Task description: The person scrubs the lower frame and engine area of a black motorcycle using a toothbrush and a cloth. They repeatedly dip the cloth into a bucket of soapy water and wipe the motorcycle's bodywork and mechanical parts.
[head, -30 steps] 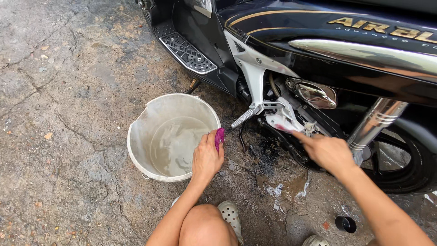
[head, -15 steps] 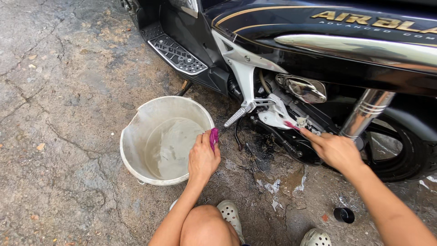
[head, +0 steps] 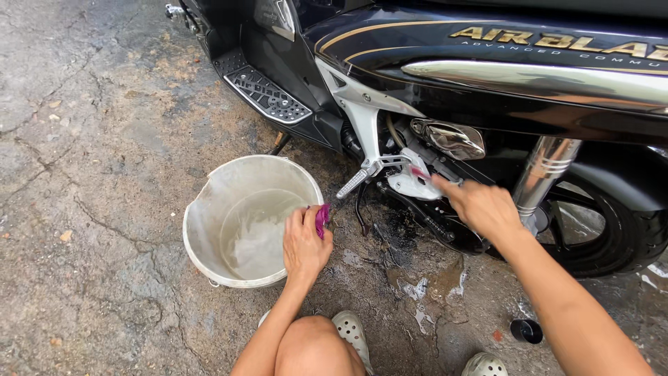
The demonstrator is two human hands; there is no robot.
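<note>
My left hand (head: 304, 244) grips a small purple cloth (head: 322, 218) right at the rim of a white bucket (head: 202, 237) that holds soapy water. My right hand (head: 480, 206) reaches under a black motorcycle (head: 487, 76) and holds a small pink-tipped brush (head: 419, 172) against the silver engine casing (head: 410, 184) near the passenger footpeg (head: 358, 179). My bare knee (head: 313, 345) shows at the bottom between both arms.
Cracked wet concrete (head: 90, 174) surrounds the bucket. The rear wheel (head: 612, 223) and chrome shock absorber (head: 546, 174) stand to the right. A small black cap (head: 526, 331) lies on the ground at the lower right. Pale sandals (head: 351, 331) sit by my knee.
The view has shifted so the motorcycle and bucket sit lower and further right. My right hand has pushed a little further in toward the engine casing. The left hand stays at the bucket rim.
</note>
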